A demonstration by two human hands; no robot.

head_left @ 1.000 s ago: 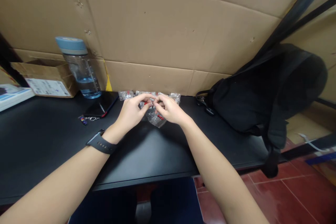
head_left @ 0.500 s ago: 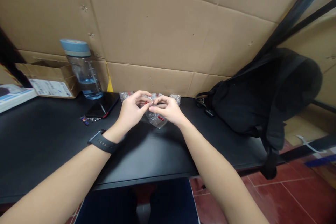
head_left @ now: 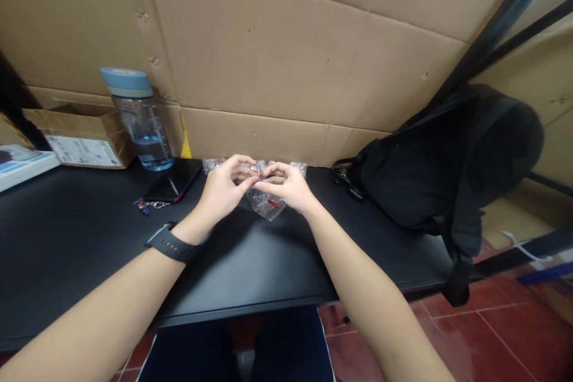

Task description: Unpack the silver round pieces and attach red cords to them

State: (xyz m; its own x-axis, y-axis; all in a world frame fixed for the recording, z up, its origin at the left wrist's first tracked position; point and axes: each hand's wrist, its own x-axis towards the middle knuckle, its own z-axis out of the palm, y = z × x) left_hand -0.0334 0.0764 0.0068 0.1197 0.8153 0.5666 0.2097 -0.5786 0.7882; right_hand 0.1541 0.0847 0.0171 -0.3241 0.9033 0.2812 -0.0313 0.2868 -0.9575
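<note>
My left hand and my right hand meet over the desk, fingertips almost touching. Both are closed in a pinch around something small and shiny that I cannot make out. Below and between them lies a clear plastic bag, with a small red piece showing in it. More crinkled clear plastic spreads behind the fingers, partly hidden by them. A dark watch is strapped on my left wrist.
On the black desk, a water bottle, an open cardboard box and a phone with a charm stand left. A black backpack leans at right. Cardboard panels wall off the back.
The hands keep nearly the same pose, with only slight finger movement. The whole view has shifted a little.
</note>
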